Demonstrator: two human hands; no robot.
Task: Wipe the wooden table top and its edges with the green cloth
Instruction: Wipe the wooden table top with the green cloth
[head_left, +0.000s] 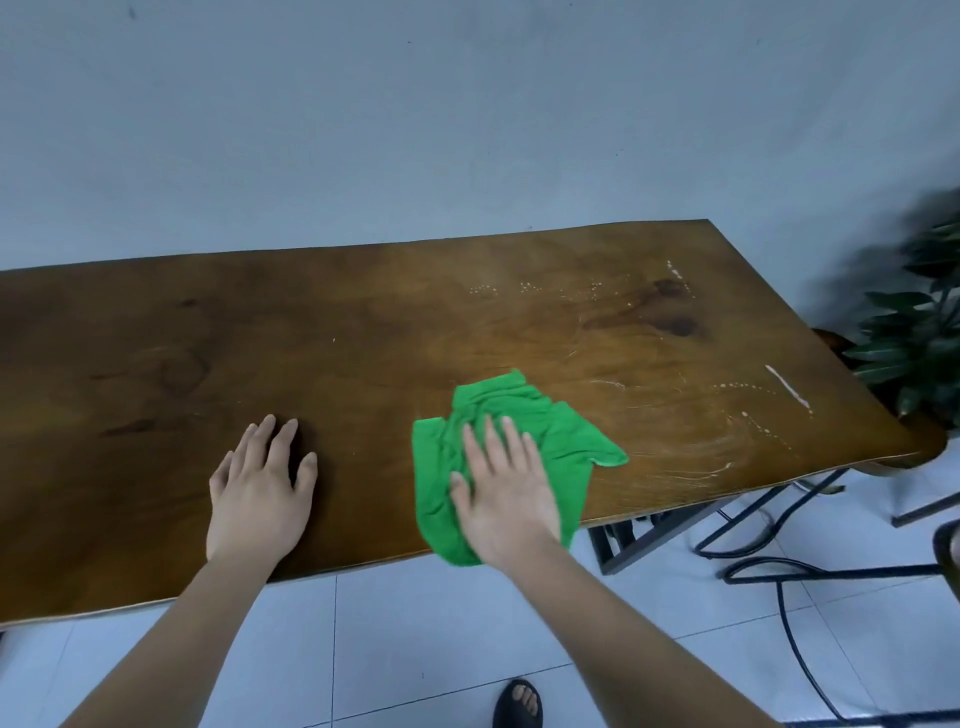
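A long brown wooden table top (363, 322) runs across the view against a pale wall. A crumpled green cloth (550, 421) lies near the table's front edge, right of the middle, with a part of it hanging over the edge. My right hand (506, 493) lies flat on the cloth, palm down, fingers spread. My left hand (262, 483) rests flat on the bare wood to the left, fingers apart, holding nothing. White droplets and smeared streaks (737, 395) mark the right end of the table.
A leafy green plant (919, 332) stands beyond the table's right end. Black metal frame legs (639, 535) and black cables (795, 623) lie on the white tiled floor under and right of the table. My sandalled foot (519, 704) shows at the bottom.
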